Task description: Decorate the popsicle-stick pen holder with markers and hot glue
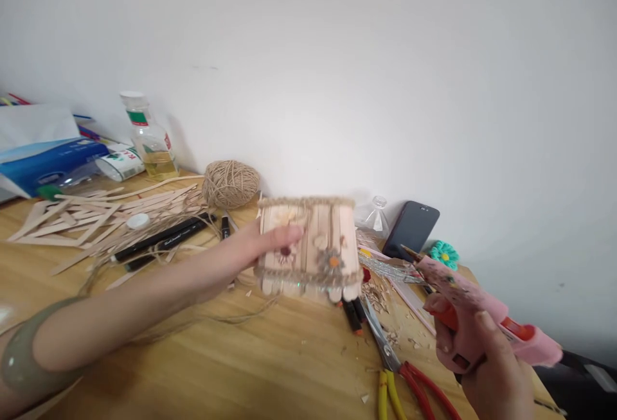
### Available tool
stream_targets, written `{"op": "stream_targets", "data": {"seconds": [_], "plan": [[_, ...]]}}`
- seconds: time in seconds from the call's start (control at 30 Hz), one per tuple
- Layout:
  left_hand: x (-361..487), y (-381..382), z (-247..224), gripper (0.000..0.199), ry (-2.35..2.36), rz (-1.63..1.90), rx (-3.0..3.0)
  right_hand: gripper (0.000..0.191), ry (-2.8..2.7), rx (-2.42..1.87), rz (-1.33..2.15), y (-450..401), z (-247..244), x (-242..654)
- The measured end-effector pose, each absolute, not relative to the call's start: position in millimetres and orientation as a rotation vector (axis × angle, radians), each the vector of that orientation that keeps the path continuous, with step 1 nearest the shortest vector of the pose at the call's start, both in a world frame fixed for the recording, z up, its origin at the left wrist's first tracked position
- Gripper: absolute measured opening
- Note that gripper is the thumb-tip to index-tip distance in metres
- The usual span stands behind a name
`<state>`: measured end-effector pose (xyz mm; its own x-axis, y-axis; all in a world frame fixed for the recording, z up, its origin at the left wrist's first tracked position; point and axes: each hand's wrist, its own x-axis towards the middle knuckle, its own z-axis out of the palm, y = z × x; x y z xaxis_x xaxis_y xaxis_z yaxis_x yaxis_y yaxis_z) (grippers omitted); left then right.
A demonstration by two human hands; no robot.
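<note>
My left hand (277, 240) is closed round the left side of a small craft-stick box (315, 237), its thumb across the front. Twine runs along the box's top and lower edges, and small flowers decorate the face, one grey with an orange centre. The box is held up over the wooden table, its rounded stick ends pointing down. On the right, my right hand (491, 356) grips a pink glue gun (467, 304), fingers wrapped round the handle near the orange trigger. The gun's nozzle points up and left, apart from the box.
Behind on the left stand a twine ball (231, 183), a glass bottle (149, 140), loose sticks (106, 211) and black markers (164, 238). A phone (412, 230) leans on the wall beside a teal flower (444, 255). Red-handled scissors (393, 349) lie at front right on the table (231, 368).
</note>
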<state>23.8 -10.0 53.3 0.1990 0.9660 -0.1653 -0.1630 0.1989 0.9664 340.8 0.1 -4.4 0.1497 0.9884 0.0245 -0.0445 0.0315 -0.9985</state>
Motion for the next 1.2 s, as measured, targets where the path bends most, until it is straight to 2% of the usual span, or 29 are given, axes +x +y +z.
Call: {"op": "stream_targets", "data": {"seconds": [0.13, 0.2, 0.8, 0.93, 1.07, 1.2], "plan": [[17.0, -6.5, 76.3, 0.055, 0.955, 1.003, 0.886, 0.061, -1.059, -1.234, 1.121, 0.1, 3.8, 338.4], [15.4, -6.5, 86.5, 0.058, 0.921, 1.023, 0.87, 0.065, -1.082, -1.232, 1.096, -0.3, 5.8, 339.2], [18.1, -26.3, 99.9, 0.059, 0.754, 0.961, 0.888, 0.049, -1.029, -1.256, 1.068, -12.9, 22.4, 315.5], [21.0, -27.5, 102.1, 0.059, 0.774, 0.949, 0.914, 0.047, -1.055, -1.254, 1.094, -11.2, 18.6, 320.7], [23.0, -27.8, 104.0, 0.054, 0.813, 0.942, 0.956, 0.037, -1.101, -1.217, 1.055, -7.4, 9.4, 331.6], [24.1, -26.3, 103.4, 0.054, 0.821, 0.932, 0.963, 0.037, -1.082, -1.266, 1.025, -9.5, 10.2, 329.7]]}}
